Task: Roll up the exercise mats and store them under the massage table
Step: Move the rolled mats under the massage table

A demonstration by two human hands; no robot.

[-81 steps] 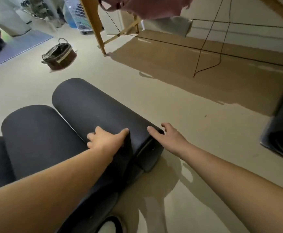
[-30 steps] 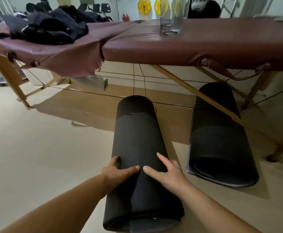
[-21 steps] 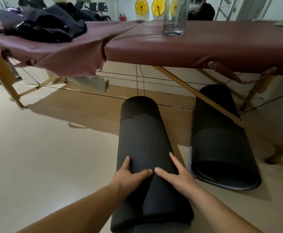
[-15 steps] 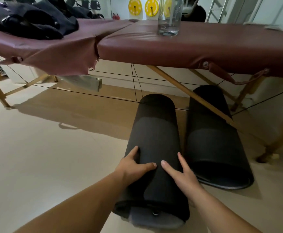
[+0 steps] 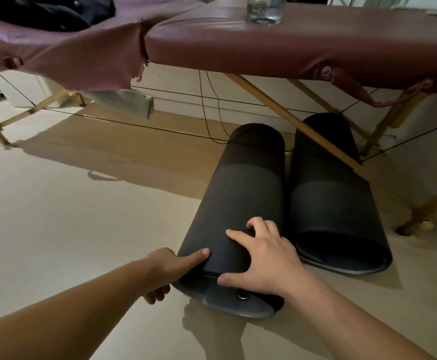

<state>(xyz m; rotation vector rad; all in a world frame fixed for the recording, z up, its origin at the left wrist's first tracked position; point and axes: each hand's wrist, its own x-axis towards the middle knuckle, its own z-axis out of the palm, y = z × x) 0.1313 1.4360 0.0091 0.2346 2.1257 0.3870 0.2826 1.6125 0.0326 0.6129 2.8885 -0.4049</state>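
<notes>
The rolled mat [image 5: 248, 193] lies on the floor [image 5: 56, 216]. Its far end is under the massage table [image 5: 264, 45] and its near end sticks out toward the person. It points straight in, so I think it is meant to slide under the long way. It lies just beside a second rolled mat [image 5: 334, 203], so the two can rest side by side.

The right hand [image 5: 261, 261] lies spread on top of the near end, fingers bent a little, pressing down. That likely stops the roll from springing open, since a loose flap with a metal stud [image 5: 242, 296] pokes out there. The left hand [image 5: 170, 268] is at the roll's left side, thumb flat on it. Its other fingers curl low by the floor, and I cannot tell if they hold the mat.

The far ends of both mats are dark in the shade, so how far in they reach is hard to see. A wooden bar [image 5: 329, 149] crosses in front of the second mat. Thin black cords [image 5: 160, 129] run under the table. The glass [image 5: 263, 9] and dark clothes [image 5: 43, 11] on the tabletop are cut off at the top.
</notes>
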